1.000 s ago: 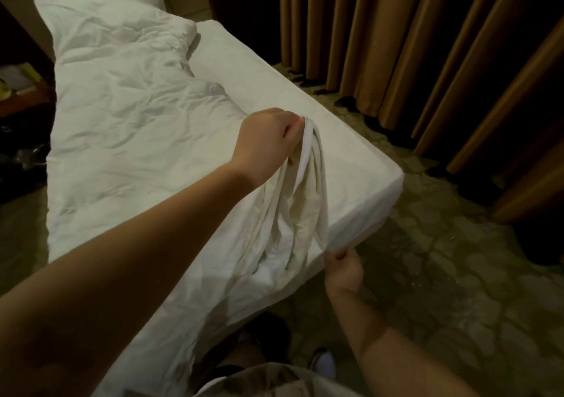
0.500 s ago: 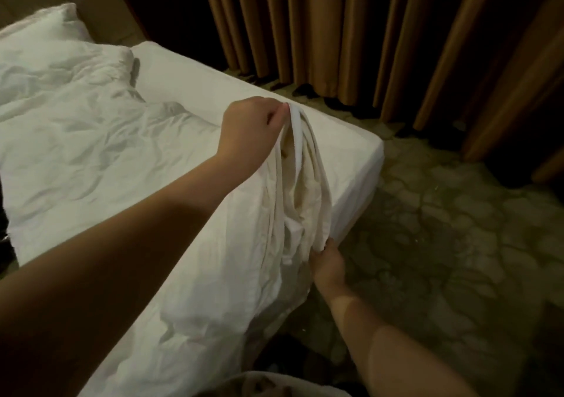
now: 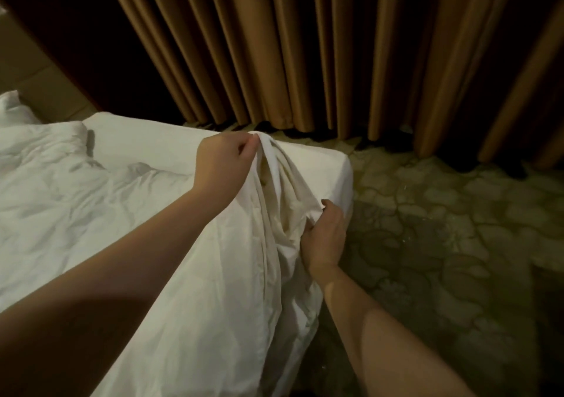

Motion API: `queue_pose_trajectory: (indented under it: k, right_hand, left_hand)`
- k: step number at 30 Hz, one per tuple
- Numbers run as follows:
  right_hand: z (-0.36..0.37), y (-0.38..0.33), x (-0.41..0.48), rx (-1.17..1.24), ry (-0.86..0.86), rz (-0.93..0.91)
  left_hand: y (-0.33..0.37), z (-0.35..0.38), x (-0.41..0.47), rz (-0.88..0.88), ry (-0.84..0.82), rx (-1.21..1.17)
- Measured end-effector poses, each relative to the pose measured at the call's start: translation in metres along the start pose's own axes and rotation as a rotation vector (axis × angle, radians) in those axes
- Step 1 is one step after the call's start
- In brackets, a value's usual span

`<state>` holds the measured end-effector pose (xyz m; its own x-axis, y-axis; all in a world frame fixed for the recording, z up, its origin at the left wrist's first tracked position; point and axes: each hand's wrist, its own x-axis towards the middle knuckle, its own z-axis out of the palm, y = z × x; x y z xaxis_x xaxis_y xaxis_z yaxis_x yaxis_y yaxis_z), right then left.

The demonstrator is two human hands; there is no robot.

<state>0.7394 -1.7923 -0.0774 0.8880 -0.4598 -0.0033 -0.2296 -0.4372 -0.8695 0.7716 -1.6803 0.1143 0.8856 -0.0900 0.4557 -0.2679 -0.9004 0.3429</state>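
Note:
A white duvet cover (image 3: pixel 128 213) lies crumpled over a bed with a white fitted mattress (image 3: pixel 323 167). My left hand (image 3: pixel 222 164) pinches a gathered bunch of the cover's open edge and holds it up above the bed's near corner. The folds hang down from that pinch in long pleats. My right hand (image 3: pixel 325 235) grips the same hanging folds lower down, at the mattress corner, with its thumb on top of the cloth and the fingers tucked behind it.
Brown pleated curtains (image 3: pixel 305 45) hang to the floor behind the bed's corner. Patterned greenish carpet (image 3: pixel 442 229) covers the floor to the right. A white pillow (image 3: pixel 12 106) shows at the far left edge.
The view has swung right and the bed has slid leftward in frame. My right hand has risen from the cover's lower hem and now grips the folds higher up.

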Motion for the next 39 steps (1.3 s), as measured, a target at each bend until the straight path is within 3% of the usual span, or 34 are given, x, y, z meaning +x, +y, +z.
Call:
queue_pose_trajectory:
  k: [3,5,7,11,14,19,21,25,30,32,35,37,39]
  right_hand:
    - [0.01,0.014,-0.002,-0.216,-0.077,-0.018]
    - [0.02,0.022,-0.009,-0.251,-0.117,0.099]
    - [0.024,0.019,-0.01,-0.165,-0.077,0.135]
    - [-0.01,-0.016,0.01,0.108,0.083,0.027]
    - [-0.035,-0.039,0.014,0.057,0.138,-0.135]
    - [-0.028,-0.065,-0.004,-0.108,-0.093,-0.19]
    - [-0.03,-0.072,-0.001,-0.138,-0.047,-0.237]
    - [-0.039,-0.087,0.013,0.071,-0.002,-0.244]
    - [-0.034,-0.099,0.012,0.409,-0.351,-0.068]
    - [-0.031,-0.091,0.012,0.576,-0.4,0.004]
    - [-0.026,-0.078,0.012,0.454,-0.426,0.01]
    - [-0.024,-0.069,0.022,0.287,-0.319,-0.028]
    - [-0.029,-0.063,0.037,0.199,-0.109,-0.051]
  left_hand:
    - [-0.001,0.0,0.003,-0.003,-0.002,-0.002]
    - [-0.002,-0.001,0.004,-0.001,-0.008,-0.002]
    - [-0.003,-0.002,0.005,0.002,-0.006,-0.007]
    - [-0.011,-0.003,0.008,-0.01,-0.001,-0.029]
    - [-0.013,-0.003,0.009,-0.018,0.004,-0.053]
    - [-0.013,0.0,0.009,0.016,-0.018,-0.071]
    - [-0.014,0.0,0.009,0.023,-0.032,-0.076]
    - [-0.02,-0.007,0.01,0.019,-0.046,-0.088]
    - [-0.029,-0.011,0.014,-0.016,-0.041,-0.095]
    - [-0.031,-0.012,0.015,-0.012,-0.03,-0.09]
    - [-0.031,-0.011,0.015,-0.003,-0.032,-0.103]
    - [-0.03,-0.009,0.015,0.023,-0.044,-0.097]
    - [-0.029,-0.009,0.013,0.058,-0.057,-0.093]
